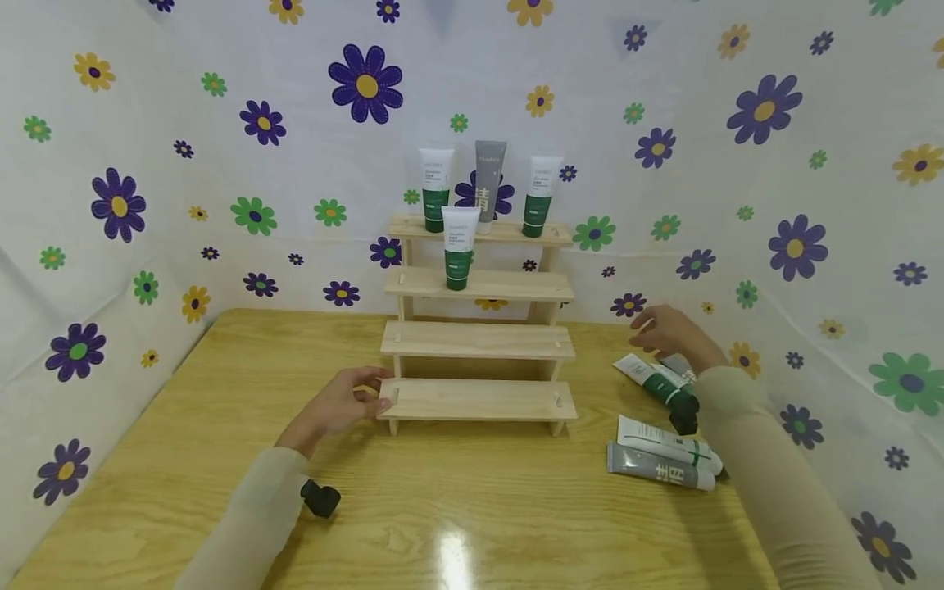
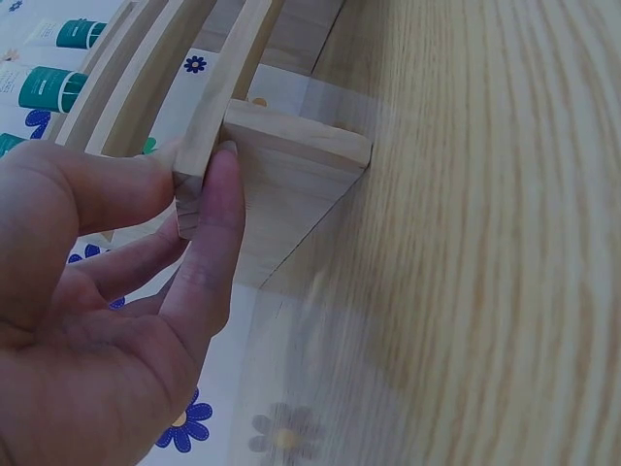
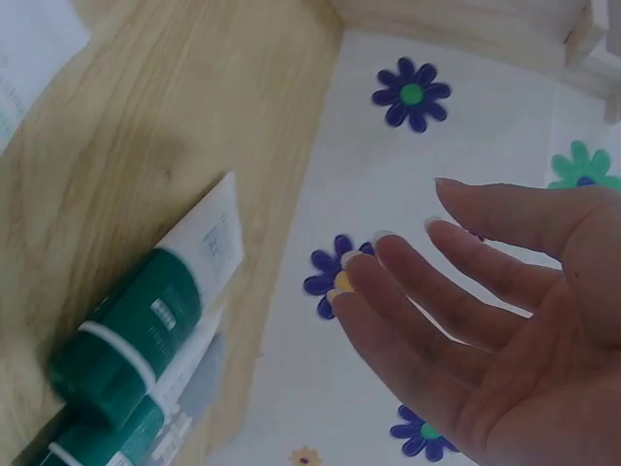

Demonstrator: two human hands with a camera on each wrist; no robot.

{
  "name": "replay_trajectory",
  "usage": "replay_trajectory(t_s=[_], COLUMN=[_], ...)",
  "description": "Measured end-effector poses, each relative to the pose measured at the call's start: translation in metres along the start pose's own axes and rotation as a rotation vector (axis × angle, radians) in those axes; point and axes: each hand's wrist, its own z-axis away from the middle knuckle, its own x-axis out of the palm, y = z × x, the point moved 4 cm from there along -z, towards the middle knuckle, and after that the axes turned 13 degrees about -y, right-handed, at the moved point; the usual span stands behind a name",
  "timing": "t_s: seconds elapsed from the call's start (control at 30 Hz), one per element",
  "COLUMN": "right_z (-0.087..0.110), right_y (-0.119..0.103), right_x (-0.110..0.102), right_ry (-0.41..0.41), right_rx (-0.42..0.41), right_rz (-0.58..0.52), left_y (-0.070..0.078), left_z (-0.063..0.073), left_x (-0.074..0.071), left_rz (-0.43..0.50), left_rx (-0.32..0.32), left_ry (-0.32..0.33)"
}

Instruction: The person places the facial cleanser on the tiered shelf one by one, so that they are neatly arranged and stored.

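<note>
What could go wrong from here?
1. The left hand pinches the rack at its bottom step; a tug could topple the standing tubes above.
2. The right hand is empty over loose tubes that overlap; picking one may drag another along.
3. The standing tubes rest on narrow ends, so a light knock might tip them.

The rack (image 1: 475,338) is matt wood, table (image 1: 413,492) glossy, tubes (image 1: 460,244) probably plastic.

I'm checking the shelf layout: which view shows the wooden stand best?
The head view, which takes in the wooden stand top to bottom from the front. The left wrist view shows one end close up, pinched by the left hand; the right wrist view catches only parts, upper right.
</note>
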Motion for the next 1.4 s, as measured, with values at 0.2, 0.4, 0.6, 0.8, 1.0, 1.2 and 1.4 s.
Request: replay_trajectory(t_s=[0.2,0.4,0.6,0.8,1.0,1.2,1.4], right_z=[-0.001,-0.003,-0.008,-0.007,-0.007,-0.013,-0.014], right_y=[0.026,0.046,0.065,0.075,0.073,0.072,0.068], right_x=[0.009,0.013,0.014,0.020,0.024,0.025,0.026], right_ry=[-0.107,-0.126,-0.121,-0.136,-0.125,-0.109,-0.114], right_rx=[0.100,0.195,0.229,0.262,0.263,0.250,0.257], right_rz=[0.002,-0.027,-0.026,-0.010,0.051,0.138,0.127], left_y=[0.001,0.000,0.000,-0.002,-0.002,-0.002,-0.001], left_z=[0.002,0.001,0.001,0.002,0.002,0.000,-0.001], left_x=[0.001,0.001,0.000,0.000,0.000,-0.001,-0.002], left_rz=[-0.009,-0.007,-0.001,-0.003,-0.007,-0.008,-0.006], left_rx=[-0.005,0.000,-0.009,-0.011,0.004,0.015,0.006], left_ry=[0.002,0.001,-0.003,-0.005,-0.010,-0.012,-0.010])
